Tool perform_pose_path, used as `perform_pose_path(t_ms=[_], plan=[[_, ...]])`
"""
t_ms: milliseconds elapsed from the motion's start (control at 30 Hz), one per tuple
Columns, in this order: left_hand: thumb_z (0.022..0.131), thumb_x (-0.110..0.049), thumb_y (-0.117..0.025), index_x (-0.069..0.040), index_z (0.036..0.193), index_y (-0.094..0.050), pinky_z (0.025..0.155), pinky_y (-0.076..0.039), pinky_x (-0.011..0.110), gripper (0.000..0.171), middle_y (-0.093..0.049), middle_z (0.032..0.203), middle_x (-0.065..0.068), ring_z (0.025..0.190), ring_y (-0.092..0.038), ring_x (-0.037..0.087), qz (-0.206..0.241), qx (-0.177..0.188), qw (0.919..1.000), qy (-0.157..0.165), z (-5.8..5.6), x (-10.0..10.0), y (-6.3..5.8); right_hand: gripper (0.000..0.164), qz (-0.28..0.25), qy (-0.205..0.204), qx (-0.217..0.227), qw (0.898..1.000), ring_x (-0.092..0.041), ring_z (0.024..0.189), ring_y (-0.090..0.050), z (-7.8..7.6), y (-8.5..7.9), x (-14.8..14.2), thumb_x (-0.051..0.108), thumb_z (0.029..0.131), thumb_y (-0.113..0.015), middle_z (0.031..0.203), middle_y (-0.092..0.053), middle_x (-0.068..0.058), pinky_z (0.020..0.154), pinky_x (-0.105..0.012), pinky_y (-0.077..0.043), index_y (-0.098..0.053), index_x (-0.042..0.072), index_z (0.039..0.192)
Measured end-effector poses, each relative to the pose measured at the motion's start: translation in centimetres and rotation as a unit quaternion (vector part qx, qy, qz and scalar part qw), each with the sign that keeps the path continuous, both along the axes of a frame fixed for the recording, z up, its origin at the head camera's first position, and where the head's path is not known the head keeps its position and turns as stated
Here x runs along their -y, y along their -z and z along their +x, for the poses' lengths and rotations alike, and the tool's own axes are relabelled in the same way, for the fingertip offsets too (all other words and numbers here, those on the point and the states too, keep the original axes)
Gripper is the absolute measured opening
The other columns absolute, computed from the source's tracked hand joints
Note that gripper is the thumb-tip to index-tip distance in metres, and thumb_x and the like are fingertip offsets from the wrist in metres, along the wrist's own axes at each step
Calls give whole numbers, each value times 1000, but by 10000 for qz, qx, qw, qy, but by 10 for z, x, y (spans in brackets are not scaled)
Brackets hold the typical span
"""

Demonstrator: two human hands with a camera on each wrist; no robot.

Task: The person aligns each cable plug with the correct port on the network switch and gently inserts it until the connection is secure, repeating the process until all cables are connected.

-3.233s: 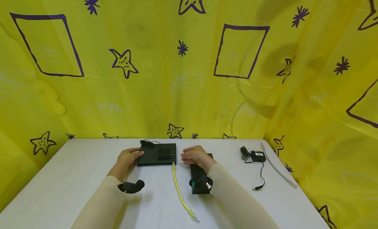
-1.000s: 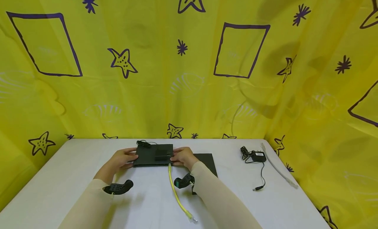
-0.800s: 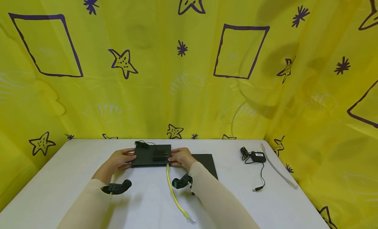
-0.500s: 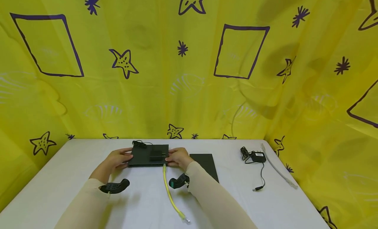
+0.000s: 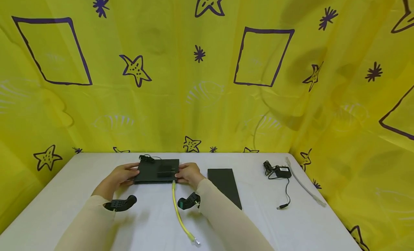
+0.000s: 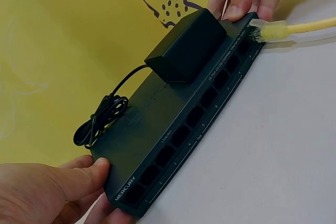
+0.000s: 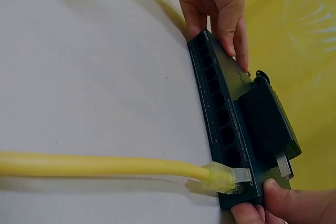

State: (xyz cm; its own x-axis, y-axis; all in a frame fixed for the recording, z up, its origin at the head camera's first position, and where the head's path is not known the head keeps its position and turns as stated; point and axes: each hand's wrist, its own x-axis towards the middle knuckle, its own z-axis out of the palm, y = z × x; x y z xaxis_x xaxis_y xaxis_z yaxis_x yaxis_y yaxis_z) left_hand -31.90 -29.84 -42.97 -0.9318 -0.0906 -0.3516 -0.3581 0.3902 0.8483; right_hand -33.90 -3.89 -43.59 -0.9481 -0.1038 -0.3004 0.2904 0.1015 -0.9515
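A black network switch with a row of ports lies toward the back left of the table, pinched at both short ends. My left hand grips its left end, thumb on top and fingers below. At the opposite end my right hand holds it the same way. A yellow network cable is plugged into the port at the right end, and its loose clear plug points to the front. On top of the switch sits a black power adapter, its thin cord coiled near the left end.
Right of the switch lies a flat black box. Farther right are a second power adapter with a barrel-plug lead and a pale network cable. A yellow patterned curtain borders the white table.
My right hand has come off the flat black box and taken the switch's right end. Both hands have moved the switch left, with the adapter on it and the yellow cable trailing along.
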Motion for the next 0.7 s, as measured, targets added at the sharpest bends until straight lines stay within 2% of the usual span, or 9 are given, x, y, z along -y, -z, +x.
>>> perform_pose_path(t_ms=[400, 700], plan=[[99, -12, -58, -2, 152, -27, 69, -53, 20, 62, -30, 152, 31, 94, -55, 13, 73, -15, 9999, 69, 4, 15, -3, 43, 173, 145, -21, 9997, -25, 88, -71, 3, -1, 19, -18, 78, -70, 112, -69, -19, 72, -33, -62, -65, -6, 119], [100, -12, -56, -2, 153, -26, 69, -52, 20, 62, -29, 152, 30, 95, -54, 13, 52, -22, 10000, -21, 8, 22, -2, 42, 206, 247, -91, 9994, -25, 86, -72, 6, -1, 29, -19, 77, -71, 111, -70, -18, 71, -32, -62, -67, -5, 116]])
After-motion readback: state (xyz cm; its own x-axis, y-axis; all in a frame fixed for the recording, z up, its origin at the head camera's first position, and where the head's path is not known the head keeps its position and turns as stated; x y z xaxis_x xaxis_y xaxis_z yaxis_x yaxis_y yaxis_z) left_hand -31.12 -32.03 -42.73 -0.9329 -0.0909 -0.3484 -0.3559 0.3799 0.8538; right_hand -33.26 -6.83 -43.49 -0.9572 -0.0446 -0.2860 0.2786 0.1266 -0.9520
